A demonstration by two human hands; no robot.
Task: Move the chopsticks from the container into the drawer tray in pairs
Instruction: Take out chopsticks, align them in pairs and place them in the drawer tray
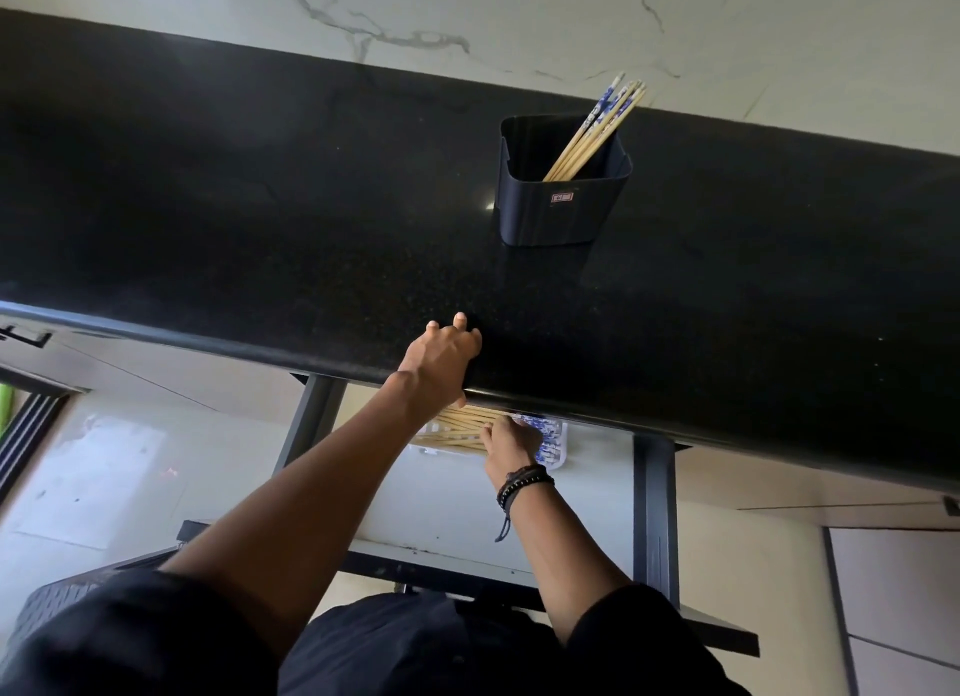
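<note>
A dark square container (561, 212) stands on the black countertop (260, 201) with several wooden chopsticks (597, 128) leaning in its back right corner, blue pattern on their tops. Below the counter's front edge, a white drawer tray (556, 453) holds more chopsticks (460, 425) lying flat. My right hand (511, 443), with dark bracelets at the wrist, reaches into the tray and lies over these chopsticks. Its fingertips are hidden under the counter's rim. My left hand (441, 362) rests on the counter's front edge, fingertips on top and thumb at the rim.
A marbled white wall (467, 14) rises behind the counter. The open drawer's dark frame (654, 513) runs below on both sides of my arms. Cabinet fronts (893, 591) are at the lower right, and a dark ribbed object (57, 602) at the lower left.
</note>
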